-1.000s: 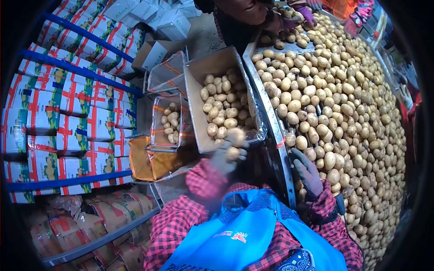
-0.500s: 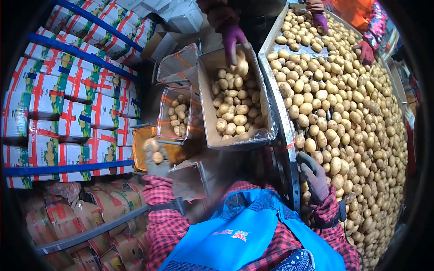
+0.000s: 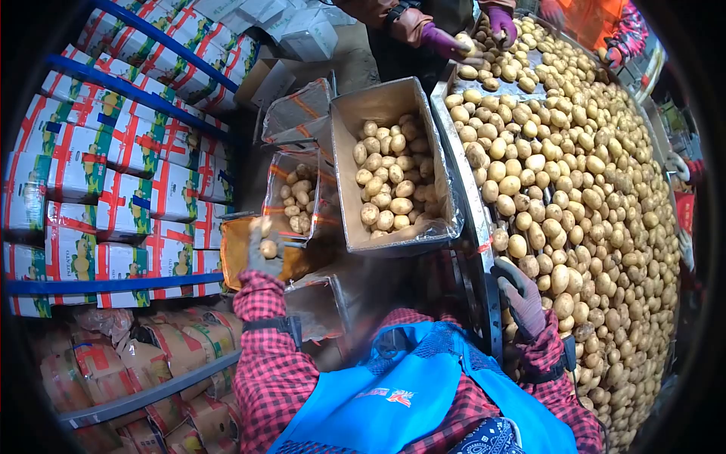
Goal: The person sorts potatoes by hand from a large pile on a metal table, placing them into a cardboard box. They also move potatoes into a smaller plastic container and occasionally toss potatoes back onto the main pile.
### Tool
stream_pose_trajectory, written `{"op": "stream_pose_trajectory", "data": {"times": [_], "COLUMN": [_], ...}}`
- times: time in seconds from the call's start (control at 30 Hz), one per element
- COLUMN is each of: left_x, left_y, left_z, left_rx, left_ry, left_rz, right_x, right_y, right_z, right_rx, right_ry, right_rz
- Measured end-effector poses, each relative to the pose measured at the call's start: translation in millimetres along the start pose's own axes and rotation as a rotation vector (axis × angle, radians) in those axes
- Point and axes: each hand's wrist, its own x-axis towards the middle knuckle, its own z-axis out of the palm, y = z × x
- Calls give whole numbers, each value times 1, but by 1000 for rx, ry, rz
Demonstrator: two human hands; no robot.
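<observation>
My left hand point(image 3: 265, 261), in a grey glove, is closed around a potato point(image 3: 268, 248), with a second, blurred one beside it. It is over an orange-lined box point(image 3: 233, 253). On the sorting table's metal rim point(image 3: 493, 321) rests my right hand point(image 3: 523, 301), gloved, with fingers apart and nothing in them. Loose potatoes point(image 3: 560, 278) lie close to its fingertips. In front of me stands a large lined cardboard box point(image 3: 350, 200) partly filled with potatoes. A smaller lined box point(image 3: 277, 184) to its left also holds potatoes.
Across the way, a co-worker's purple-gloved hand point(image 3: 451, 43) holds a potato. Another person in an orange vest point(image 3: 590, 23) works at the table's far side. Stacked potato cartons point(image 3: 125, 204) fill the left behind blue bars, above brown cartons point(image 3: 170, 352).
The co-worker's purple glove has moved from the large box to the table's far end. My left hand has shifted slightly lower over the orange-lined box, still holding potatoes. My right hand has barely moved.
</observation>
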Motion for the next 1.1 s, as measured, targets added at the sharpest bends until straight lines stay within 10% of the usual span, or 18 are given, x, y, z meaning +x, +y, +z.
{"op": "stream_pose_trajectory", "data": {"times": [0.1,0.3,0.63,1.1], "left_x": [10,-54,-65,-76], "left_y": [-36,-67,-103,-117], "left_z": [28,122,130,107], "left_rx": [-229,-363,-294,97], "left_ry": [245,-226,-424,11], "left_rz": [-348,-420,-756,-495], "right_x": [-1,-3,-5,-5], "right_y": [4,-1,6,-1], "right_z": [-2,0,-6,-10], "right_rx": [-55,-93,-104,-215], "right_ry": [16,-9,-9,-31], "right_rz": [-28,-32,-45,-27]}}
